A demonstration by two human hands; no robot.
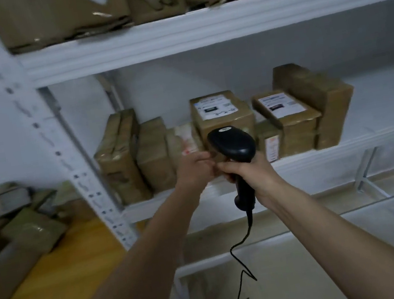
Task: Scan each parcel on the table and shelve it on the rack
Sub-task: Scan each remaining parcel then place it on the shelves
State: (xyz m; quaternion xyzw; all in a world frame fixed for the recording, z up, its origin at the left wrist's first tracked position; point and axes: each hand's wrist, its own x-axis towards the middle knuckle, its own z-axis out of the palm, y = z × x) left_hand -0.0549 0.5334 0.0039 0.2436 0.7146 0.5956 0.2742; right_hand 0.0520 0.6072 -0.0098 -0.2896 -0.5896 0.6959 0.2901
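The parcel in hand (214,160) is mostly hidden: only a sliver of brown wrapping shows between the two hands, at the front edge of the rack's middle shelf (347,147), just ahead of the labelled parcel (221,116) that stands in the row there. Its long axis cannot be read from this view. The left hand (194,170) reaches in from the left with its fingers curled toward that sliver and appears to pinch or steady it, though the contact itself is covered by the scanner's head. The right hand (249,172) has its grip wrapped around the handle of the black barcode scanner (237,153), whose head points forward and slightly down at the shelf, its coiled cable (243,279) hanging below. The two hands touch or nearly touch, so the parcel lies directly in front of the left grip and just left of the scanner's nose; the left hand is the nearer one and looks best placed to push it back into the gap between the small reddish-marked parcel (184,141) and the labelled one. Further out, more wrapped parcels fill the upper shelf (197,31), and unshelved parcels (22,231) lie piled on the yellow tabletop (65,288) to the left of the rack's white upright (84,183).
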